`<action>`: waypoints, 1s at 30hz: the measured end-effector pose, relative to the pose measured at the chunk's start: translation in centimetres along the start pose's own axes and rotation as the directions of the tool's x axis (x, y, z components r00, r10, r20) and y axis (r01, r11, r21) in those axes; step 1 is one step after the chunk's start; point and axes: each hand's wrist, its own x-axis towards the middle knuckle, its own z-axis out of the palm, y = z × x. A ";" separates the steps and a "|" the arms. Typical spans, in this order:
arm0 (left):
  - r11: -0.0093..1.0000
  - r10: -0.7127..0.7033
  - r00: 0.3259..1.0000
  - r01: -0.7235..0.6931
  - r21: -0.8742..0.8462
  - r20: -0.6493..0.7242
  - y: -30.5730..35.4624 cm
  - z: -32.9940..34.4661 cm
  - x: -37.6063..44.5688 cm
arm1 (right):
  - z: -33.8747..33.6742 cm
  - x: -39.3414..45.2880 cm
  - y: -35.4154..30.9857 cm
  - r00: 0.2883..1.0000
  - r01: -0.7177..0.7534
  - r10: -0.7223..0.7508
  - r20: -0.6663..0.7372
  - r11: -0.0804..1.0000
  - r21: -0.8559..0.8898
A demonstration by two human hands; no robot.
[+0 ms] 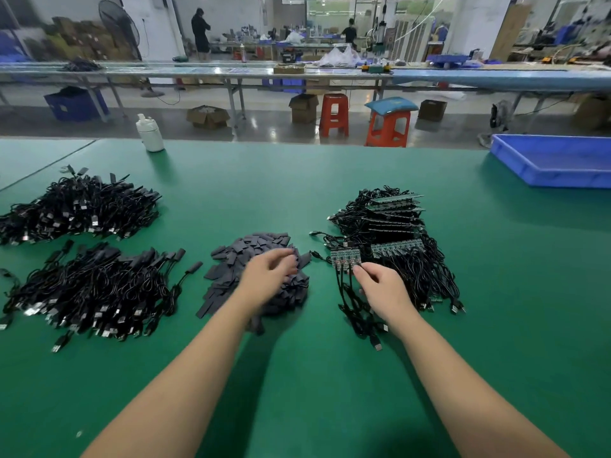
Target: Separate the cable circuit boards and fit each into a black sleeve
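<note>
Bare green table before sleeve pile.

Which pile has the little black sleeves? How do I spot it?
Look at the green table; three heaps on it are tangled black cables. The sleeve pile sits in the middle, under the person's left hand. Unlike its neighbours, it is flat dark strips with no wires or plugs.

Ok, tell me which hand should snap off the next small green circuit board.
Right hand: its fingertips already sit at the joined strip of small green circuit boards. Left hand is over the pile of flat black sleeves.
</note>
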 end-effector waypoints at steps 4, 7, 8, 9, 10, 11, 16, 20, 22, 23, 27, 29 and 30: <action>0.994 0.050 0.993 -0.039 -0.102 0.107 3.0 5.7 -0.9 | 0.2 -0.4 -0.6 0.998 0.039 -0.038 0.041 0.999 -0.015; 0.985 0.033 0.995 -0.017 -0.173 0.090 3.6 7.4 -1.1 | -0.3 -0.5 -0.5 1.000 0.020 -0.020 -0.005 0.999 0.032; 0.982 0.032 0.995 -0.013 -0.187 0.099 3.6 7.6 -1.1 | -0.5 -0.5 -0.4 0.999 0.024 -0.022 -0.039 0.998 0.054; 0.986 0.043 0.993 -0.024 -0.168 0.110 3.7 7.7 -1.3 | -0.7 -0.5 -0.5 0.998 0.031 -0.025 -0.065 0.996 0.087; 0.989 0.059 0.991 -0.042 -0.140 0.121 3.6 7.8 -1.3 | -1.0 -0.5 -0.6 0.996 0.046 -0.038 -0.077 0.993 0.106; 0.993 0.071 0.990 -0.059 -0.100 0.124 3.6 7.8 -1.4 | -1.2 -0.4 -0.8 0.995 0.068 -0.060 -0.077 0.992 0.109; 0.998 0.055 0.998 -0.055 -0.006 0.015 4.1 7.9 -1.6 | -1.4 -0.3 -1.6 0.982 0.156 -0.154 -0.109 0.988 0.010; 0.998 0.059 0.998 -0.060 0.029 0.031 4.6 7.7 -2.0 | -1.6 0.0 -1.7 0.989 0.121 -0.115 -0.093 0.991 0.061; 0.994 0.072 0.997 -0.072 0.088 0.002 4.9 7.7 -2.3 | -1.5 0.0 -1.7 0.992 0.110 -0.107 -0.072 0.993 0.043; 0.989 0.081 0.997 -0.078 0.124 -0.016 5.0 7.7 -2.5 | -1.4 0.0 -1.8 0.990 0.119 -0.118 -0.079 0.993 0.006; 0.959 0.124 0.988 -0.096 0.266 -0.092 5.6 7.9 -2.9 | -1.0 -0.1 -2.2 0.977 0.136 -0.152 -0.151 0.984 -0.114; 0.946 0.154 0.981 -0.112 0.306 -0.116 5.9 7.9 -3.0 | -0.9 0.0 -2.5 0.973 0.130 -0.155 -0.173 0.981 -0.147; 0.941 0.167 0.978 -0.119 0.317 -0.128 6.0 7.9 -3.0 | -0.8 0.0 -2.6 0.970 0.132 -0.162 -0.183 0.978 -0.163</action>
